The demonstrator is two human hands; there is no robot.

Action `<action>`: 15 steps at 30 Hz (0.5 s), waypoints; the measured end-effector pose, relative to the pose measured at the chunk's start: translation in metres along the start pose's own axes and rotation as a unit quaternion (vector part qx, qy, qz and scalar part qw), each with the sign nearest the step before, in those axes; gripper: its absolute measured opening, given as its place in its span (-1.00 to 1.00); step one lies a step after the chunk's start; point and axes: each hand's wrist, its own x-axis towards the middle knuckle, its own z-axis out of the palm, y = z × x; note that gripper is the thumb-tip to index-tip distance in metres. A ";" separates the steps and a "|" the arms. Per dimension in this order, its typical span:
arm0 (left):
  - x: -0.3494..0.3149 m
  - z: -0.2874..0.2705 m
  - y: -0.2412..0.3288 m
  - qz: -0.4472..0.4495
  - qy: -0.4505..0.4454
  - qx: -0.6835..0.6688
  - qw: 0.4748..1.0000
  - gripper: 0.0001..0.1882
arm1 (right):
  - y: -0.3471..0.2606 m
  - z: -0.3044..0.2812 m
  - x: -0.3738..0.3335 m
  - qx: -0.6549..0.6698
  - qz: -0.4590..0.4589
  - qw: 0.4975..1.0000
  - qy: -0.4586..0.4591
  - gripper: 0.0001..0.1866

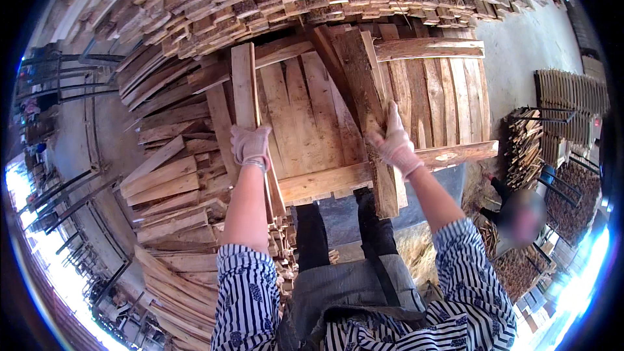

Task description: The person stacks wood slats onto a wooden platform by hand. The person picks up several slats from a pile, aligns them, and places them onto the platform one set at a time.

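Note:
Both my hands wear pale knitted work gloves. With its fingers wrapped round the near end, my left hand (251,146) grips a narrow wooden board (244,81) that points away from me. Farther right, my right hand (395,143) clasps a rough-edged wooden plank (359,68), its thumb across the top and its fingers along the right side. A darker plank (330,68) slants beside that one on its left. Under them lies a layer of boards (305,104) set side by side, with a near crosspiece (325,182) and a far crosspiece (429,49) across it.
A tall stack of boards (292,0) rises along the far side. Loose boards (169,179) are heaped to my left. Metal racks (78,68) stand beyond them. At the right are bundled sticks (523,146) and another person (520,218).

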 end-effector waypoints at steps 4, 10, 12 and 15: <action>-0.015 0.015 0.000 0.011 0.056 0.048 0.997 0.12 | -0.018 0.023 -0.018 -0.174 0.053 0.979 0.091 0.26; -0.002 0.008 -0.033 0.054 -0.073 0.004 0.996 0.06 | -0.014 -0.008 -0.018 -0.078 0.075 0.990 0.087 0.18; -0.009 -0.004 -0.036 0.049 -0.075 -0.009 0.996 0.04 | -0.029 -0.021 -0.036 -0.079 0.061 0.991 0.095 0.18; 0.006 -0.001 -0.071 0.095 -0.032 -0.068 0.993 -0.01 | -0.044 -0.010 -0.051 -0.054 -0.078 0.989 0.116 0.16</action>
